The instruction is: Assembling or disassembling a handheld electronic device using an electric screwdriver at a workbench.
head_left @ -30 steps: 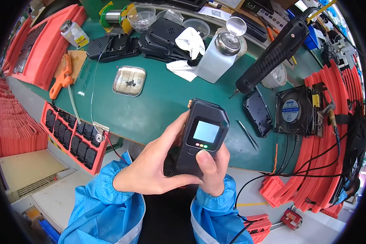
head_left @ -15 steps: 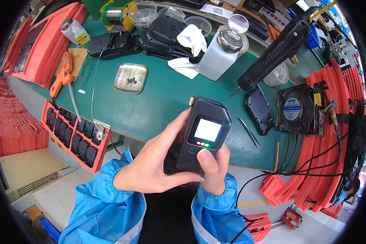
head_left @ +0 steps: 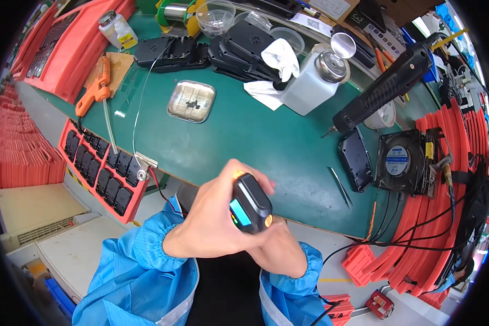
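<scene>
A black handheld device (head_left: 254,196) is tilted over the bench's front edge. Its small lit screen glows pale blue, and orange lights shine at its corners. My left hand (head_left: 206,217) is wrapped round the device. My right hand (head_left: 280,247) lies close against the device's near end and the left hand; its fingers are hidden, so its grip does not show. Both wrists come out of blue elastic-cuffed sleeves. Beyond the hands, a square metal tin (head_left: 191,101) with small dark bits in it rests on the green bench top (head_left: 239,136).
Left are an orange glue gun (head_left: 98,89) and a red tray (head_left: 100,187) of black parts. At the back stand black housings (head_left: 244,51) and a white pump bottle (head_left: 312,81). Right are a black electric screwdriver (head_left: 386,81), tweezers (head_left: 340,187), a fan (head_left: 399,161) and cables.
The device has swung from screen facing me to a steep tilt, slightly lower and left. Its screen went from white to pale blue. My right thumb has left its front.
</scene>
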Demonstrator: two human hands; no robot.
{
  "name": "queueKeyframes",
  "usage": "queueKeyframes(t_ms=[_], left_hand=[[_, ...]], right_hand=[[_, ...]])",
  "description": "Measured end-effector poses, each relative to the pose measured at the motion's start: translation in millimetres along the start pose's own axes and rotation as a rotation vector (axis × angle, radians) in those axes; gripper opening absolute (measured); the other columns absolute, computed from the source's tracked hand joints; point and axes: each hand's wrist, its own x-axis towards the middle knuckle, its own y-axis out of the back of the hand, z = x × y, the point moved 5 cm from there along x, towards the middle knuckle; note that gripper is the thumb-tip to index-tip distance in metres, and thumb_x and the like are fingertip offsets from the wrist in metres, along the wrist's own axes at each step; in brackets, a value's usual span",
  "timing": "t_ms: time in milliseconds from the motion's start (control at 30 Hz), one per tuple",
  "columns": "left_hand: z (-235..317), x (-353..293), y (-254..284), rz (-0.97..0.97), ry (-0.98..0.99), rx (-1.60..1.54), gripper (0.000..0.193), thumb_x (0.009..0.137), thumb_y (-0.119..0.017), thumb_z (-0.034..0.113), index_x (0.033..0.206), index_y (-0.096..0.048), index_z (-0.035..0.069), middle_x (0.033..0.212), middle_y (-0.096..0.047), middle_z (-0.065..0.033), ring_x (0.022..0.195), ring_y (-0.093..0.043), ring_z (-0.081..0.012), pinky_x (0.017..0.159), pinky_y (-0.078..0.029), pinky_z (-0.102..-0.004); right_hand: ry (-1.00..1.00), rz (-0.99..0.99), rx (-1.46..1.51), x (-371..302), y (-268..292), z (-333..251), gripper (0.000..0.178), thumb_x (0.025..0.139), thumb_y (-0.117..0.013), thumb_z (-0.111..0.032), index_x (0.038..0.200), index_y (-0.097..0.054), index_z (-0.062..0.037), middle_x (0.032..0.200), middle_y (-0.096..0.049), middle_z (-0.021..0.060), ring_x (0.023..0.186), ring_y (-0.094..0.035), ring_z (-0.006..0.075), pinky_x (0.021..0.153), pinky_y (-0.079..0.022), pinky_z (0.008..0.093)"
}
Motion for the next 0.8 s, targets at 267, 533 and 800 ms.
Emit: queueKeyframes(t_ms=[267, 533, 800], left_hand=[[5, -5, -1, -0.119, -0.075, -0.182, 0.066, 0.071, -0.093, 0.007, 0.115, -0.044, 0.003, 0.125, -0.062, -0.0215, 0.131, -0.059, -0.0399, 0.113, -0.044, -0.0552], [1, 18, 32, 0.026, -0.285, -0.496, 0.085, 0.070, -0.095, 0.006, 0.136, -0.042, 0.000, 0.133, -0.059, -0.0242, 0.137, -0.052, -0.0424, 0.121, -0.034, -0.0560], [-12, 31, 18, 0.095, -0.170, -0.200, 0.095, 0.068, -0.096, 0.006, 0.147, -0.042, 0.002, 0.130, -0.063, -0.0189, 0.127, -0.060, -0.0302, 0.116, -0.041, -0.0498]], right_hand=[[-0.391, 0.265, 0.337, -16, -2, 7, 0.043, 0.088, -0.077, -0.002, 0.124, -0.056, 0.0042, 0.084, -0.069, 0.0122, 0.067, -0.069, 0.0239, 0.063, -0.054, 0.0321], [-0.612, -0.294, 0.481, -62, -6, 31, 0.029, 0.088, -0.077, -0.003, 0.112, -0.062, 0.0000, 0.087, -0.071, 0.0056, 0.071, -0.064, 0.0094, 0.060, -0.048, 0.0252], [-1.047, 1.093, 0.978, -183, -64, 165, 0.018, 0.098, -0.068, -0.016, 0.112, -0.066, -0.0046, 0.085, -0.067, 0.0018, 0.065, -0.057, 0.0108, 0.056, -0.041, 0.0251]])
